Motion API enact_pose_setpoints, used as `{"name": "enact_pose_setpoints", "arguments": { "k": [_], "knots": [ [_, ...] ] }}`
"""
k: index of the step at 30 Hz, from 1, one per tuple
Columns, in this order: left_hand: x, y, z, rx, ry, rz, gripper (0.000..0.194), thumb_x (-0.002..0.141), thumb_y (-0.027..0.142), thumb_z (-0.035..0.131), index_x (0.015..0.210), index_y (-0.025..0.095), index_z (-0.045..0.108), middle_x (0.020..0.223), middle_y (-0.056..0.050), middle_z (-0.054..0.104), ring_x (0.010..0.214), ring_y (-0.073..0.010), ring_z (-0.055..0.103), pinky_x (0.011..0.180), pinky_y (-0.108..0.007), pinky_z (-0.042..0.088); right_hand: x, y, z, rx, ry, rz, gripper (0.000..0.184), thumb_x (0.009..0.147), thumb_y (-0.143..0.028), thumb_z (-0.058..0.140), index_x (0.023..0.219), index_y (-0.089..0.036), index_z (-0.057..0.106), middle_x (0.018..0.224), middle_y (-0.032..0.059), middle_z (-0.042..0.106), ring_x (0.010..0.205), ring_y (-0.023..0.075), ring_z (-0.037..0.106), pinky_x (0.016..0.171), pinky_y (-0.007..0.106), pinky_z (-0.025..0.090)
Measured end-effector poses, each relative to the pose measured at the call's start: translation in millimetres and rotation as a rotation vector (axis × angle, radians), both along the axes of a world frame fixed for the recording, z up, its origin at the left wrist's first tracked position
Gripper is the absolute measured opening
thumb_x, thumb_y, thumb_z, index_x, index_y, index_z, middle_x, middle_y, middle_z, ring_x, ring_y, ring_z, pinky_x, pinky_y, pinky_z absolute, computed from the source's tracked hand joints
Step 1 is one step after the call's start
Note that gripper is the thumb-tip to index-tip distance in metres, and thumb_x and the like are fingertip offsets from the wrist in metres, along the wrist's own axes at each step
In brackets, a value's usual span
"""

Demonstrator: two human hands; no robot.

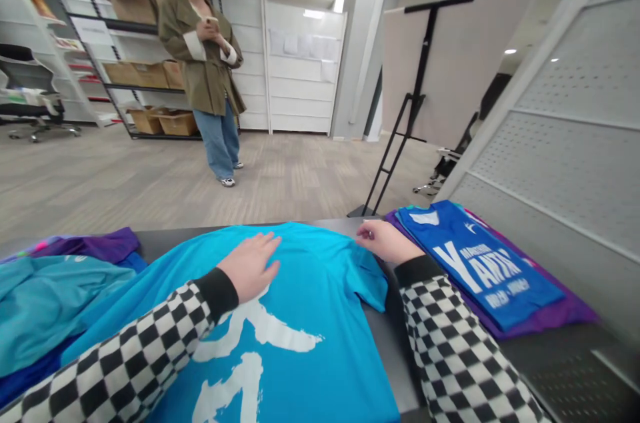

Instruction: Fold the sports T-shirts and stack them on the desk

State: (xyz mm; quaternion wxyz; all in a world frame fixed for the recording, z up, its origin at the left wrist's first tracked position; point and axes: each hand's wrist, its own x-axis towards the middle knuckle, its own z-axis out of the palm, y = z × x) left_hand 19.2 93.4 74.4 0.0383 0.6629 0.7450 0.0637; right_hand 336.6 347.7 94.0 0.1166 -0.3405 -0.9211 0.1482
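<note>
A bright cyan T-shirt (310,316) with white lettering lies spread flat on a dark table (395,356). My left hand (250,264) rests flat on the upper part of the shirt, fingers stretched out. My right hand (387,241) sits at the shirt's right shoulder and sleeve, fingers curled in a pinch at the fabric's edge. Both arms wear black-and-white checkered sleeves.
A folded blue shirt (480,263) with white print lies on a purple one at the right. Teal and purple clothes (55,296) are heaped at the left. A person (210,63) stands beyond the table by shelving with boxes. A board on a black stand (425,76) is behind.
</note>
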Motion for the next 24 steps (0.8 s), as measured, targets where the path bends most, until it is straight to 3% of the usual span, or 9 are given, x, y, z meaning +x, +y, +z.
{"name": "enact_pose_setpoints", "arguments": {
  "k": [4, 7, 10, 12, 18, 24],
  "knots": [
    [83, 27, -8.8, 0.046, -0.156, -0.228, 0.066, 0.112, 0.056, 0.045, 0.169, 0.026, 0.055, 0.179, -0.011, 0.046, 0.168, -0.0385, 0.039, 0.138, -0.065, 0.029, 25, 15, 5.0, 0.001, -0.052, -0.252, 0.027, 0.103, -0.043, 0.068, 0.101, -0.019, 0.081, 0.1, 0.0109, 0.082, 0.094, 0.0265, 0.076, 0.08, 0.033, 0.051],
    [114, 38, -28.2, 0.08, -0.15, -0.257, 0.07, 0.111, 0.064, 0.046, 0.172, 0.03, 0.051, 0.183, -0.01, 0.038, 0.171, -0.0415, 0.03, 0.139, -0.07, 0.022, 35, 23, -3.0, 0.017, -0.141, -0.459, 0.049, 0.104, -0.058, 0.063, 0.114, -0.012, 0.078, 0.113, 0.0221, 0.081, 0.105, 0.0333, 0.077, 0.085, 0.037, 0.054],
    [121, 40, -42.5, 0.114, -0.122, -0.266, 0.073, 0.111, 0.066, 0.044, 0.175, 0.032, 0.044, 0.186, -0.009, 0.032, 0.173, -0.0414, 0.024, 0.139, -0.07, 0.017, 32, 25, -15.0, -0.013, -0.251, -0.515, 0.079, 0.095, -0.074, 0.069, 0.132, -0.005, 0.072, 0.133, 0.0333, 0.074, 0.122, 0.0413, 0.075, 0.096, 0.043, 0.057],
    [120, 39, -45.9, 0.118, -0.117, -0.269, 0.073, 0.112, 0.066, 0.042, 0.176, 0.031, 0.043, 0.186, -0.008, 0.031, 0.174, -0.041, 0.024, 0.14, -0.07, 0.017, 27, 22, -20.0, -0.009, -0.303, -0.523, 0.088, 0.089, -0.075, 0.075, 0.138, -0.003, 0.068, 0.139, 0.0364, 0.07, 0.128, 0.0449, 0.072, 0.102, 0.046, 0.056],
    [116, 40, -49.3, 0.112, -0.113, -0.281, 0.073, 0.112, 0.068, 0.038, 0.176, 0.032, 0.044, 0.185, -0.009, 0.031, 0.173, -0.0415, 0.025, 0.138, -0.072, 0.017, 13, 10, -18.2, -0.022, -0.31, -0.557, 0.083, 0.086, -0.06, 0.08, 0.141, 0.0, 0.062, 0.14, 0.037, 0.067, 0.13, 0.0449, 0.07, 0.107, 0.046, 0.056],
    [116, 43, -53.3, 0.121, -0.119, -0.285, 0.072, 0.111, 0.067, 0.041, 0.174, 0.032, 0.047, 0.184, -0.009, 0.034, 0.172, -0.0418, 0.027, 0.138, -0.071, 0.018, 28, -2, -3.8, 0.14, -0.31, -0.511, 0.077, 0.08, -0.052, 0.085, 0.135, -0.005, 0.062, 0.133, 0.0314, 0.07, 0.126, 0.0445, 0.07, 0.102, 0.045, 0.056]
  ]
}}
